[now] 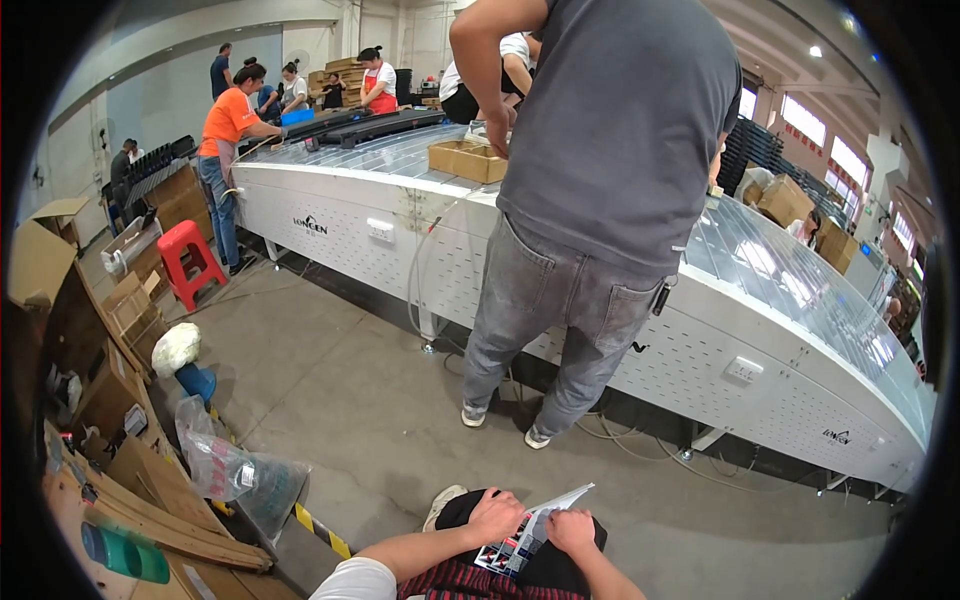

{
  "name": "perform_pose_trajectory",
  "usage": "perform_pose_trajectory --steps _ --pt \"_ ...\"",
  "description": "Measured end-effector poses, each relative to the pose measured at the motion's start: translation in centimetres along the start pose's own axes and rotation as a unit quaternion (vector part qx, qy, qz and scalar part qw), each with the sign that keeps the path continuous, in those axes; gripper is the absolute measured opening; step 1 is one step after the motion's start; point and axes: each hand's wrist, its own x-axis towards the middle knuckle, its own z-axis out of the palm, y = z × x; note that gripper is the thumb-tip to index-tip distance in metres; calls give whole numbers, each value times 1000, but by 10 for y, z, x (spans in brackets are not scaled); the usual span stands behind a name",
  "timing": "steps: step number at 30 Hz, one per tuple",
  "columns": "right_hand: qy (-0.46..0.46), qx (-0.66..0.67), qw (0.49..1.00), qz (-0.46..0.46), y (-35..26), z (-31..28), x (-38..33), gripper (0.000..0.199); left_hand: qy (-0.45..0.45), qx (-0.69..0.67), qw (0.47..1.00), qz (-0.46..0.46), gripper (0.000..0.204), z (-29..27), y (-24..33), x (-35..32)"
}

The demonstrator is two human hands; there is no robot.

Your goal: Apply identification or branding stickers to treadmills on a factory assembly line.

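A printed paper leaflet, dark with coloured pictures and a pale upper part, lies over my dark-clothed lap. My left hand is closed on its left side, fingers curled. On the other side my right hand has its fingers bent round the leaflet's right part. One white edge of the paper sticks up between and above my hands. My palms hide some of the sheet.
A person in grey stands ahead at a long white conveyor table bearing a cardboard tray. To the left are a red stool, a clear plastic bag, cartons and a teal bottle. Cables trail under the conveyor.
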Motion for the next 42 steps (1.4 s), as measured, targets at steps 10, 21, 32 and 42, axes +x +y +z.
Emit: perform_pose_trajectory --steps 10,21,32,42 --pt "-26 3 1000 15 -4 -7 -1 25 -17 -48 998 -34 27 0 1 0" --pt "-2 0 1000 9 2 -1 -5 24 -6 -11 1000 -13 23 -1 1 -2" --pt "-29 9 999 29 5 -1 2 25 -33 -29 998 -39 26 -9 3 2" --pt "33 -3 999 9 9 10 2 24 -36 -36 998 -42 27 -7 3 2"
